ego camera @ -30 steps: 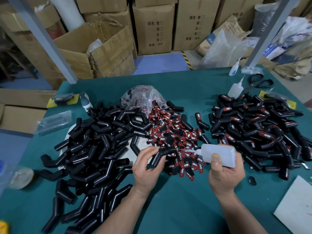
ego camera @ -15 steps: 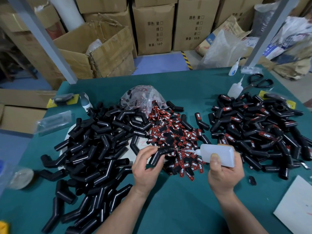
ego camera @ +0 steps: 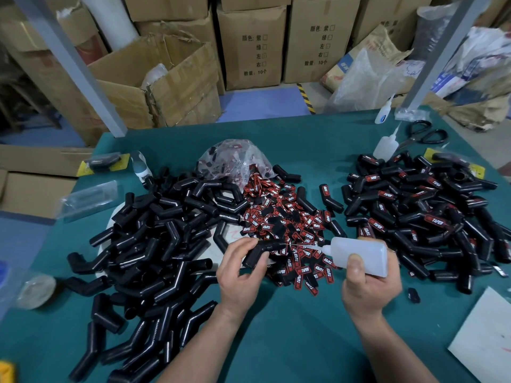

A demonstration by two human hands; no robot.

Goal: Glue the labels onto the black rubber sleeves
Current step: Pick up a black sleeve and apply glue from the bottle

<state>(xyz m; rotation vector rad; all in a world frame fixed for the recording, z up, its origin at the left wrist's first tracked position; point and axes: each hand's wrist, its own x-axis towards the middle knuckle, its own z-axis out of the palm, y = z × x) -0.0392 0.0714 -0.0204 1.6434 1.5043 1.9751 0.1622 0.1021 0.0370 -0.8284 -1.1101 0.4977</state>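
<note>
My left hand [ego camera: 239, 275] grips a bent black rubber sleeve [ego camera: 258, 252] above the table's middle. In my right hand [ego camera: 369, 286] lies a translucent white glue bottle [ego camera: 359, 254], held sideways; its thin needle tip reaches left and touches the sleeve's upper end. Under both hands spreads a pile of red-and-black labels [ego camera: 287, 217]. A big heap of plain black sleeves [ego camera: 149, 252] covers the left of the green table [ego camera: 290, 341]. Sleeves with labels on them [ego camera: 425, 211] are heaped on the right.
A clear bag of labels [ego camera: 235, 161] sits behind the label pile. Two more glue bottles [ego camera: 385, 145] and black scissors [ego camera: 425, 135] lie at the back right. A white sheet [ego camera: 486, 338] lies at the front right. Cardboard boxes [ego camera: 251, 45] stand beyond the table.
The glue bottle's tip has stayed at the sleeve's end; both hands have shifted only slightly.
</note>
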